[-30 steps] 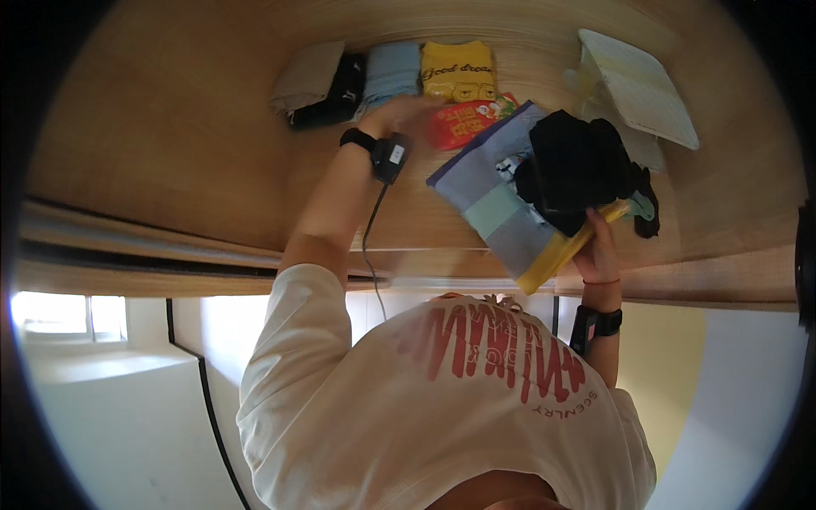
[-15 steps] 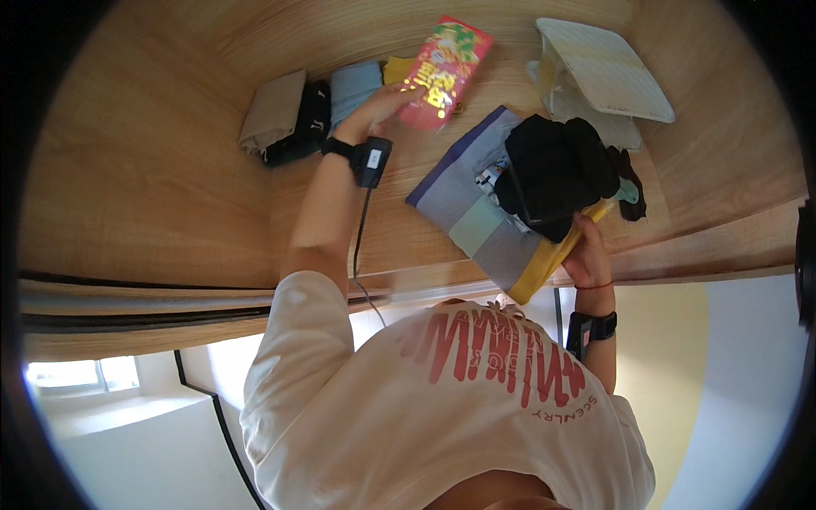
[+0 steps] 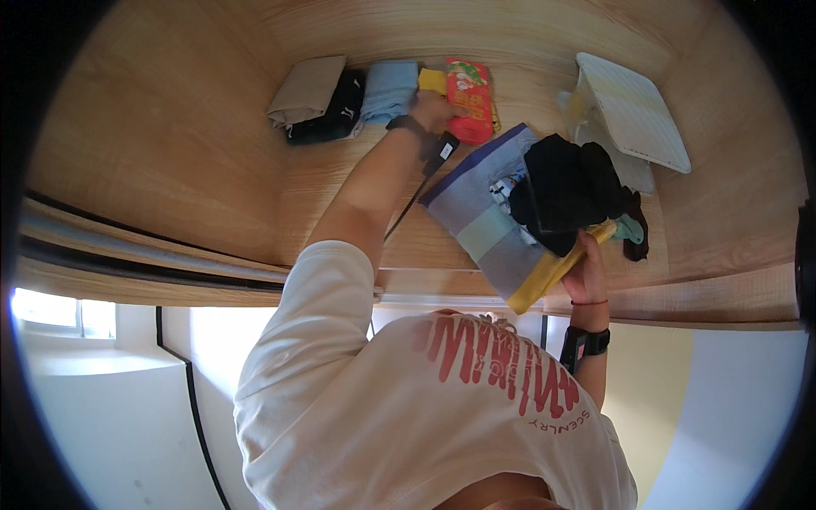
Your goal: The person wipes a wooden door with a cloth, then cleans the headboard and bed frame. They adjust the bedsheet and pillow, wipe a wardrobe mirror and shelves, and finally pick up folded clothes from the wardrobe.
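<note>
My left hand reaches to the back of the wooden shelf, fingers closed on the lower edge of a red packet with a colourful print. The packet is beside a small yellow item. At the front right, my right hand grips the yellow edge of a folded striped cloth in purple, grey, pale green and yellow. A bundle of black clothing rests on that cloth, with a bit of blue-and-white patterned material showing under it. The fingers of my right hand are partly hidden beneath the cloth.
Along the back left lie a folded beige garment, a black garment and a folded light blue cloth. A white ribbed bin leans at the right. Dark and green items lie near the right wall. A cable hangs from my left wrist.
My left hand has carried the red packet back and right, setting it lower beside the yellow item. My right hand still holds the striped cloth. The whole view has shifted slightly.
</note>
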Demonstrator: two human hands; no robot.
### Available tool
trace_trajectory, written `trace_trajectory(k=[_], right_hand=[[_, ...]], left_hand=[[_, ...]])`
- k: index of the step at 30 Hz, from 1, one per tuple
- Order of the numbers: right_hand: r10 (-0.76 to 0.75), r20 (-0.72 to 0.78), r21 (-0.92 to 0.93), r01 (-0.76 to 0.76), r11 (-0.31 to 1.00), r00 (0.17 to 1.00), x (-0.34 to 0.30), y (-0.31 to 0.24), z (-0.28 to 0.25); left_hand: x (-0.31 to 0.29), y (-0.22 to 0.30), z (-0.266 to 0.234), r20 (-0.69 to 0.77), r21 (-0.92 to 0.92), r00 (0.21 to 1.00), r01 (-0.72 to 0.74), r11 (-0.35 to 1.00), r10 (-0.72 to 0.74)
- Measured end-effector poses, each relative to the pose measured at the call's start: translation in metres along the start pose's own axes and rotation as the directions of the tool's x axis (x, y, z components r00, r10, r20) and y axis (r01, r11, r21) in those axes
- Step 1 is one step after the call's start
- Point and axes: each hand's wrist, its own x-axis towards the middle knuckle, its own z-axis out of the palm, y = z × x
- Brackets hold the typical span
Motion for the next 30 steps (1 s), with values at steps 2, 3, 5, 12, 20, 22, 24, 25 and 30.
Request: trace_trajectory(k=[2, 3, 5, 12, 20, 22, 24, 25, 30], right_hand=[[0.03, 0.018, -0.007, -0.03, 1.0, 0.999, -0.008, -0.003, 0.001], [0.034, 0.02, -0.008, -0.034, 0.999, 0.999, -0.012, -0.005, 0.0], [0.021, 0.051, -0.02, -0.02, 1.0, 0.998, -0.017, -0.011, -0.004], [0.011, 0.077, -0.051, -0.007, 0.999, 0.997, -0.028, -0.026, -0.005], [-0.017, 0.071, -0.092, 0.024, 0.995, 0.997, -0.028, -0.043, -0.023], [-0.003, 0.071, -0.09, 0.009, 0.996, 0.997, -0.019, -0.056, -0.032], [0.02, 0.053, -0.071, -0.017, 0.997, 0.998, -0.007, -0.069, -0.046], [0.012, 0.031, -0.053, -0.01, 0.999, 0.999, -0.006, -0.076, -0.048], [-0.013, 0.068, -0.046, 0.016, 0.999, 0.998, 0.005, -0.088, -0.074]], left_hand=[[-0.027, 0.023, -0.003, 0.01, -0.052, 0.997, 0.08, 0.995, -0.079], [-0.033, 0.03, -0.004, 0.049, -0.161, 0.997, 0.073, 0.984, -0.066], [-0.053, 0.058, -0.013, 0.126, -0.219, 0.99, 0.092, 0.971, -0.065], [-0.066, 0.064, -0.096, 0.021, -0.178, 0.991, 0.133, 0.975, -0.131], [-0.067, 0.041, -0.053, -0.048, -0.106, 0.988, 0.14, 0.984, -0.146], [-0.06, 0.045, -0.041, -0.017, -0.096, 0.982, 0.185, 0.978, -0.187], [-0.04, 0.022, -0.031, -0.031, -0.203, 0.989, 0.135, 0.97, -0.145], [-0.046, 0.034, -0.016, -0.043, -0.244, 0.989, 0.13, 0.961, -0.144], [-0.059, 0.026, 0.015, -0.096, -0.453, 0.995, -0.024, 0.891, -0.022]])
